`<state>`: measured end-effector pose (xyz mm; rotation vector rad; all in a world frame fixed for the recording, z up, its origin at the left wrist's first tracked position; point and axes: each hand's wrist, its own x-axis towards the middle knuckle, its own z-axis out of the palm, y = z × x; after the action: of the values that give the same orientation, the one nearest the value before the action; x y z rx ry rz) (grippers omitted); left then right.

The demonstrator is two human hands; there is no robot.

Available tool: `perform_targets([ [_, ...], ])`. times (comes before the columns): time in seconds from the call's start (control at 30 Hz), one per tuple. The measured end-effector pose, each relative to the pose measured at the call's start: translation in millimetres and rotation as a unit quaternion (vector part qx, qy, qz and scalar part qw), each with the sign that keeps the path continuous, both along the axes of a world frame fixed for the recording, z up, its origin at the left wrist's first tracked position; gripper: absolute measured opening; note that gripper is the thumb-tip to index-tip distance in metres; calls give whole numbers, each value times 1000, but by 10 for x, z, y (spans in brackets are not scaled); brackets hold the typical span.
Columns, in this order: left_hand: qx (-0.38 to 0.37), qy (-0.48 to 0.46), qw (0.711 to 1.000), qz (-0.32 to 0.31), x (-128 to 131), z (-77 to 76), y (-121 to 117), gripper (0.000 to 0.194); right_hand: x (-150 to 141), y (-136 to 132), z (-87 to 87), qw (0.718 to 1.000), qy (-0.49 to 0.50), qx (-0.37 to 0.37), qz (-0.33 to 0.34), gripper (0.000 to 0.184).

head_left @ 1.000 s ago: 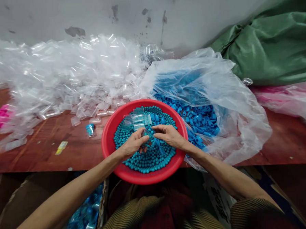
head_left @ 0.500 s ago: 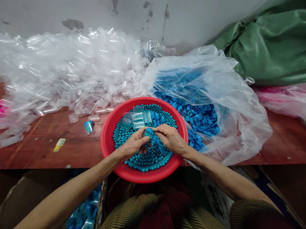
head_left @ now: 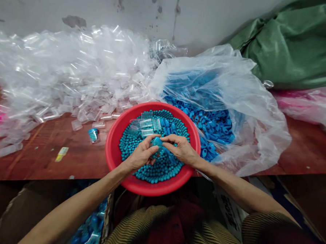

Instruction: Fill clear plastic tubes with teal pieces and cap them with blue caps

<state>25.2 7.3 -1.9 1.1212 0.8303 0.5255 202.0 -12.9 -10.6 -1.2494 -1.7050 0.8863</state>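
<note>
My left hand (head_left: 142,152) is closed around a small clear plastic container, mostly covered by the fingers. On top of it sits a rounded blue cap (head_left: 156,141). My right hand (head_left: 181,148) pinches the cap's right edge between thumb and fingertips. Both hands are over a red basin (head_left: 114,159) filled with small teal balls (head_left: 160,171). Several clear empty containers (head_left: 147,127) and a few blue caps (head_left: 167,127) lie on the balls just beyond my fingers. Whether balls are inside the held container is hard to make out.
Clear containers (head_left: 75,75) are heaped along the wall on the left. Right of the basin, a plastic bag (head_left: 262,131) spills blue caps (head_left: 215,126). One capped container (head_left: 93,135) stands on the red table (head_left: 83,160). Green cloth (head_left: 298,49) fills the right back.
The blue cap has turned in my fingers, so its rounded top now shows instead of its tilted rim. My hands stay in nearly the same place above the basin.
</note>
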Motion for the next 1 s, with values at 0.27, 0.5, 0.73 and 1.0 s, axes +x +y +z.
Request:
perform_targets([
  [0.27,-22,-17,998,62,53,1,-39,44,-26,-39,21,991,-71,104,35,24],
  [0.5,-18,-3,1000,-4,-84,43,-12,48,136,120,169,990,61,-120,51,38],
  [0.73,31,25,999,27,-34,66,-104,57,-42,64,201,998,-24,-35,37,28],
  [1.0,103,-1,989,105,4,118,-164,53,-273,-163,313,954,-281,36,95,95],
])
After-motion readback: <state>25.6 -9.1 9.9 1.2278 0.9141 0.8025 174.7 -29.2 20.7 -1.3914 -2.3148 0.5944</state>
